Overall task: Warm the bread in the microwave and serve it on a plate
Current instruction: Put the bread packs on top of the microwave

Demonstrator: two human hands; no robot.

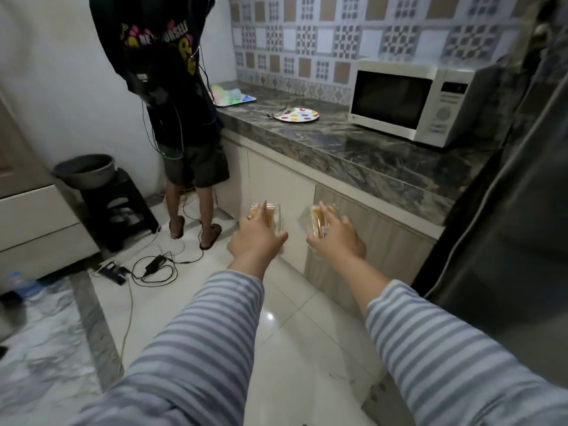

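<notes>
Two packs of bread, both in clear wrappers, are carried out in front over the floor: the left pack (pixel 266 214) grasped by the left hand (pixel 256 236), the right pack (pixel 319 221) by the right hand (pixel 336 236). I'd guess they're headed for the table (pixel 353 149), where a closed microwave (pixel 412 101) stands at the right end and a dotted plate (pixel 296 114) waits mid-table.

Basin (pixel 83 170) on stool (pixel 118 207) — cables (pixel 153 265)
</notes>
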